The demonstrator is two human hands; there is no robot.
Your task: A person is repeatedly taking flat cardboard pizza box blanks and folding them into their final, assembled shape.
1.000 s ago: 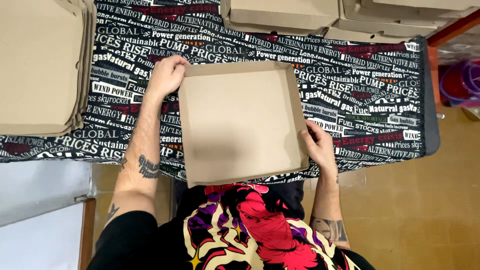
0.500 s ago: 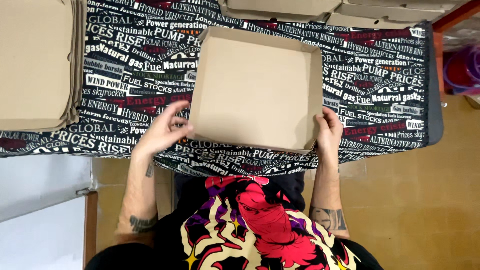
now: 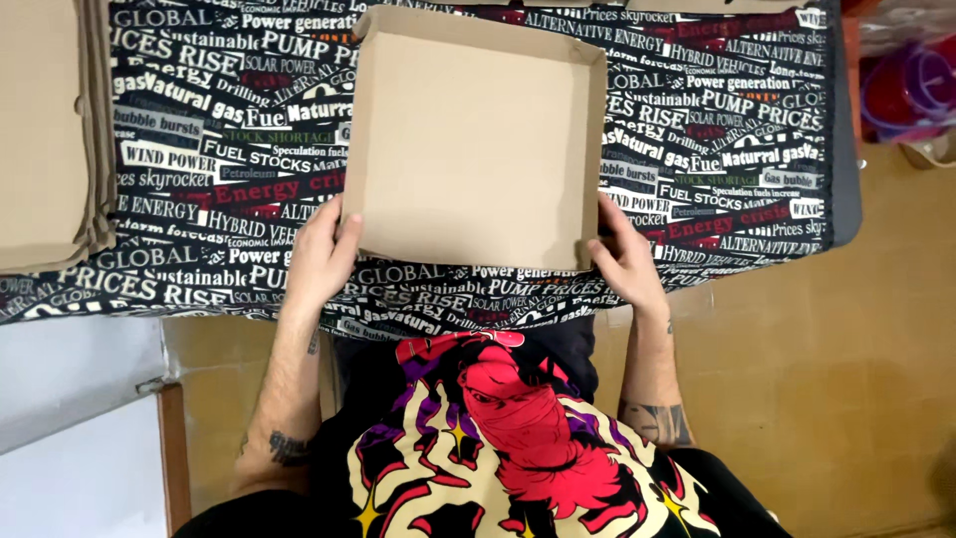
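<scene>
head view looks straight down on us as we work a shallow cardboard box tray (image 3: 476,139) on a table draped in a black cloth (image 3: 717,149) printed all over with headline-style lettering. the tray lies open side up at the middle of the cloth, its raised walls showing along the top and right edges, its near edge close to the table's front. our left hand (image 3: 321,257) sits at the near left corner, fingers curled and thumb pressed against the wall there; our right hand (image 3: 625,261) takes the near right corner the same way, so both hands pinch the tray rather than hang loose. we judge the step in hand to be the forming or squaring of this tray, with the near wall the part under our fingers. whether that wall's flaps are tucked in we cannot tell from here. the next move, as we read it, calls for even pressure at both corners so the cardboard creases cleanly and does not buckle. well apart to the left lies a stack of flat cardboard blanks (image 3: 45,130), and an orange-brown floor (image 3: 856,379) shows beyond the table's right end.
</scene>
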